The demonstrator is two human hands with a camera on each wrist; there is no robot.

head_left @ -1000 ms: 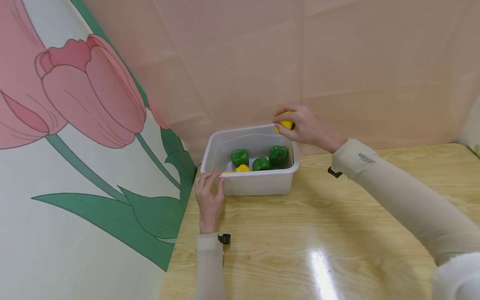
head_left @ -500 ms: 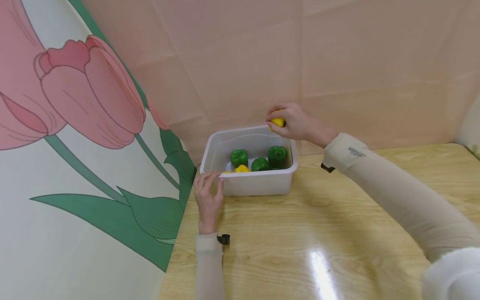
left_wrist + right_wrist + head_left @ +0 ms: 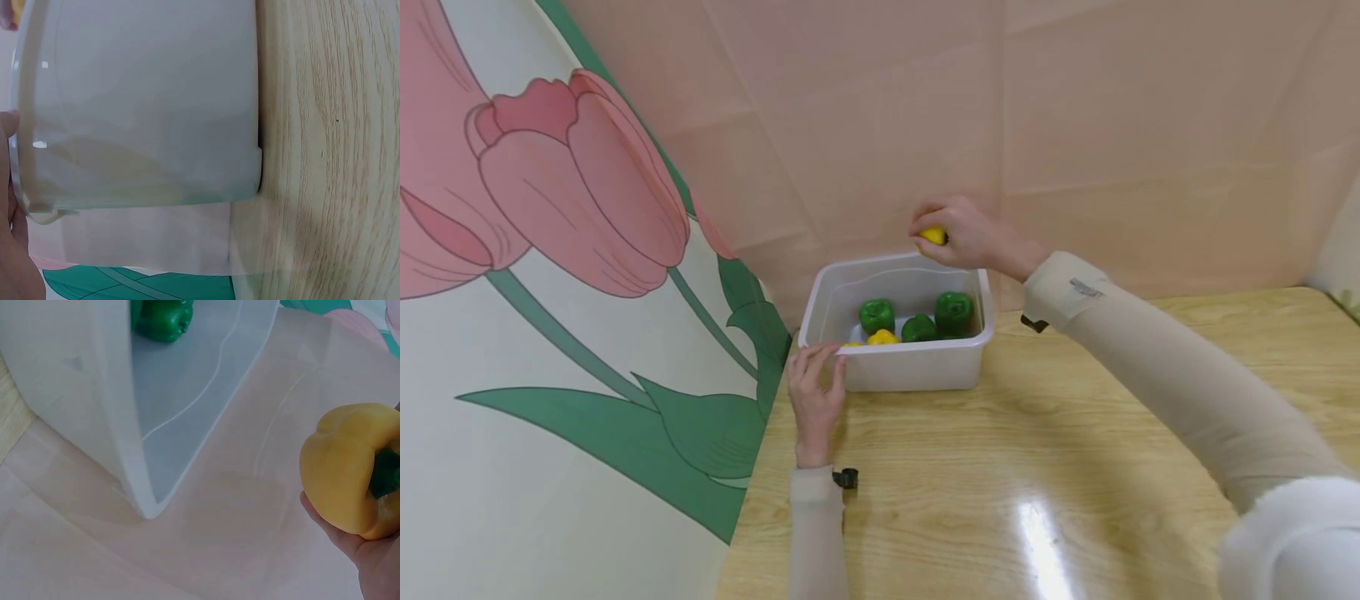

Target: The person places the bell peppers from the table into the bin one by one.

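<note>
My right hand (image 3: 966,233) grips a yellow bell pepper (image 3: 933,235) above the far rim of a white plastic tub (image 3: 917,369). In the right wrist view, the held pepper (image 3: 340,465) shows its green stem hollow, with the thumb beneath it. My left hand (image 3: 815,400) holds the tub's near left corner, fingers over the rim and thumb at the outer wall. Inside the tub lie green bell peppers (image 3: 954,312) and a yellow pepper (image 3: 883,337); another bit of yellow shows at the near rim, mostly hidden.
The tub stands on a wood-grain table (image 3: 970,467), close to the pink-covered back wall (image 3: 865,150). A wall painted with tulips (image 3: 587,183) borders the table's left side. The tabletop stretches away to the right.
My right hand has moved left with the yellow bell pepper, from the tub's far right corner to over its far rim, rising slightly. My left hand has stayed on the rim.
</note>
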